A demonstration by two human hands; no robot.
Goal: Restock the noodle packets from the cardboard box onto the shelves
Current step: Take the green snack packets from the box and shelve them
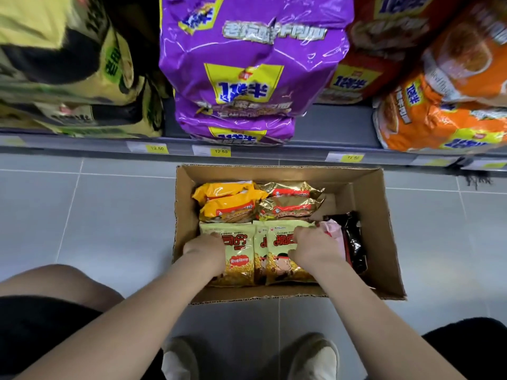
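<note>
Squarely, packets (241, 267) under left grip (204, 252), right grip (312, 249)

Bare left forearm (131, 319) and right forearm (378, 319), nothing worn on them. Black shorts (41, 325), same dark fabric on the right leg. Left knee (55, 281) bare. Pale beige shoes, rounded toes: left shoe (179, 360), right shoe (312, 357).

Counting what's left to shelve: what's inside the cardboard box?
In the cardboard box: orange packets, gold packets, pale yellow packets gripped by left hand and right hand, a pink packet, a black packet. Anything beneath is covered.
</note>
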